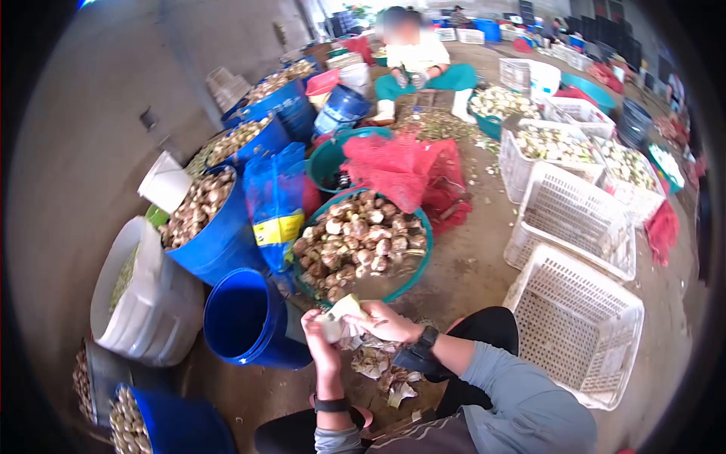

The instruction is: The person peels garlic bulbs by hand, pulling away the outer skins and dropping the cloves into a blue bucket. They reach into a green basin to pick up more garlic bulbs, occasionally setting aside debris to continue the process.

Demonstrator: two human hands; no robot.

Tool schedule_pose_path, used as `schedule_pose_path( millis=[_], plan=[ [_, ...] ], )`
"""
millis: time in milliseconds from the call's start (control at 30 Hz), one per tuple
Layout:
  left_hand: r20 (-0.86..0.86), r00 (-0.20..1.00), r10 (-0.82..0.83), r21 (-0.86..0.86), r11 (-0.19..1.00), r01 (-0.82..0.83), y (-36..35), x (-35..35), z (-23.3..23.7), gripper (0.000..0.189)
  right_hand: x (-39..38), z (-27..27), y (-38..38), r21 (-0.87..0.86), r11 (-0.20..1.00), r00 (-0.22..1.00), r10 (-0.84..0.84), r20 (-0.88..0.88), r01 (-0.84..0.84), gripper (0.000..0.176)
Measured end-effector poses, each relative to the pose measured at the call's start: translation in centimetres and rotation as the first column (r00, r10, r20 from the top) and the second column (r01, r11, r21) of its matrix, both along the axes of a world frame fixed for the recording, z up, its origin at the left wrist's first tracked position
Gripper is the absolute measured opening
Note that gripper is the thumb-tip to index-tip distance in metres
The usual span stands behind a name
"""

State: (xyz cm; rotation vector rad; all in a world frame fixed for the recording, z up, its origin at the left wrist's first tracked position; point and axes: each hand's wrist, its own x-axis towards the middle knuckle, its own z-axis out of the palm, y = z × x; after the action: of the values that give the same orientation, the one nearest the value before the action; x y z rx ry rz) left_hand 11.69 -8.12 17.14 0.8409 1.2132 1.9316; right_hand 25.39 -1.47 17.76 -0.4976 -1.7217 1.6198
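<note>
My left hand point(324, 346) is closed around a pale, partly peeled bulb-like vegetable point(330, 327). From the right, my right hand point(392, 324) meets it with closed fingers, beside a yellowish-green upper part point(349, 307). A small dark mark shows at those fingers; whether it is a tool I cannot make out. Just beyond both hands stands a green tub point(428, 257) heaped with brown-and-white bulbs point(363, 238). Papery peelings point(372, 363) lie on the floor below my hands, between my legs.
A blue bucket point(219, 340) stands at left, near a white barrel point(155, 318) and blue drums point(242, 234) of bulbs. White crates point(578, 325) line the right. Red mesh sacking point(393, 166) drapes behind the tub. Farther back, another person point(420, 57) sits facing me.
</note>
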Motion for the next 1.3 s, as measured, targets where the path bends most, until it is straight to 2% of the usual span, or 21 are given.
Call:
schedule_pose_path(
  millis=[33,100,233,267,300,367,433,500,567,633,700,733,833,867,967,1000,1033,1100,1200,1267,1300],
  plan=[
    [0.298,0.948,-0.108,-0.132,0.979,0.153,-0.1,-0.2,1.0,0.055,0.5,0.2,0.3,0.084,0.995,0.993,0.056,-0.102,-0.048,0.024],
    [0.681,0.506,-0.529,0.036,0.714,0.699,-0.6,-2.4,1.7,0.056,1.8,1.3,0.5,-0.314,0.920,0.972,0.233,-0.036,-0.232,0.024],
    [0.449,0.751,-0.483,-0.170,0.779,0.603,-0.3,-1.7,-0.1,0.068,-0.8,-2.9,0.5,-0.448,0.885,0.943,-0.034,-0.332,-0.125,0.027],
    [0.271,0.841,-0.468,-0.187,0.832,0.523,-0.9,-0.2,0.3,0.065,-0.9,-2.9,0.3,-0.456,0.890,0.961,-0.141,-0.238,0.018,0.028],
    [0.082,0.900,-0.427,-0.184,0.882,0.435,-1.7,1.2,0.7,0.068,-0.9,-3.0,0.6,-0.455,0.886,0.943,-0.071,-0.325,-0.091,0.029],
    [-0.302,0.892,-0.336,-0.136,0.941,0.309,-1.9,1.4,-0.9,0.084,-0.5,-2.7,1.1,-0.393,0.919,0.992,-0.037,-0.124,-0.015,0.030],
    [-0.247,0.933,-0.261,-0.205,0.955,0.213,-1.9,1.8,-1.8,0.081,-1.3,-2.1,-0.4,-0.117,0.971,0.942,-0.230,-0.243,0.207,0.028],
    [-0.171,0.979,-0.108,-0.233,0.970,0.066,-1.2,2.6,-1.7,0.067,-0.2,-1.1,-0.9,0.074,0.967,0.964,-0.250,0.086,0.244,0.031],
    [-0.107,0.994,0.029,-0.229,0.972,-0.053,-0.2,2.5,-1.5,0.053,-0.1,-1.5,-0.8,0.341,0.913,0.961,-0.265,0.081,0.223,0.032],
    [-0.198,0.974,-0.114,-0.332,0.942,0.042,0.0,1.0,-1.2,0.050,0.1,-0.9,-0.1,0.304,0.918,0.960,-0.277,0.035,0.254,0.030],
    [-0.099,0.979,-0.178,-0.212,0.965,0.154,-0.3,1.0,-0.3,0.044,-0.1,-1.9,1.4,-0.308,0.951,0.978,-0.092,-0.189,0.030,0.028],
    [-0.081,0.943,-0.323,-0.152,0.939,0.309,-0.7,0.1,-0.4,0.044,0.0,-2.4,1.9,-0.417,0.909,0.967,-0.090,-0.237,-0.017,0.027],
    [0.030,0.804,-0.594,-0.094,0.799,0.594,-1.7,-1.4,0.4,0.050,-0.8,-2.6,1.5,-0.902,0.370,0.899,-0.281,-0.336,-0.221,0.022],
    [-0.028,0.814,-0.580,-0.107,0.812,0.574,-1.6,-1.1,0.6,0.050,-0.5,-1.8,1.2,-0.927,0.340,0.922,-0.284,-0.263,-0.160,0.020],
    [-0.152,0.928,-0.341,-0.234,0.924,0.301,-1.2,-0.2,0.1,0.044,-0.9,-5.1,2.2,-0.799,0.587,0.863,-0.328,-0.383,-0.131,0.021],
    [-0.076,0.945,-0.319,-0.258,0.921,0.291,-0.6,0.3,0.1,0.040,-0.5,-4.4,2.1,-0.721,0.664,0.839,-0.266,-0.475,-0.198,0.023],
    [0.126,0.960,-0.250,-0.240,0.931,0.274,0.0,0.6,-1.1,0.040,-0.5,-3.7,1.4,-0.668,0.743,0.919,-0.235,-0.318,-0.041,0.025],
    [0.263,0.959,-0.103,-0.212,0.964,0.162,1.1,0.0,-3.9,0.038,0.1,-1.3,0.2,-0.607,0.786,0.951,-0.085,-0.296,-0.119,0.027],
    [0.680,0.730,-0.070,-0.074,0.984,0.164,1.2,-1.1,-3.7,0.026,1.2,0.1,2.8,-0.622,0.772,0.871,-0.206,-0.445,-0.135,0.015],
    [0.743,0.660,-0.107,-0.003,0.987,0.163,0.8,-2.4,-2.8,0.031,3.1,0.0,6.0,-0.632,0.738,0.764,-0.262,-0.589,-0.235,0.015],
    [0.742,0.660,-0.121,0.022,0.987,0.157,0.6,-3.1,-2.7,0.032,3.4,-1.2,6.8,-0.714,0.693,0.788,-0.382,-0.483,-0.101,0.015]
  ],
)
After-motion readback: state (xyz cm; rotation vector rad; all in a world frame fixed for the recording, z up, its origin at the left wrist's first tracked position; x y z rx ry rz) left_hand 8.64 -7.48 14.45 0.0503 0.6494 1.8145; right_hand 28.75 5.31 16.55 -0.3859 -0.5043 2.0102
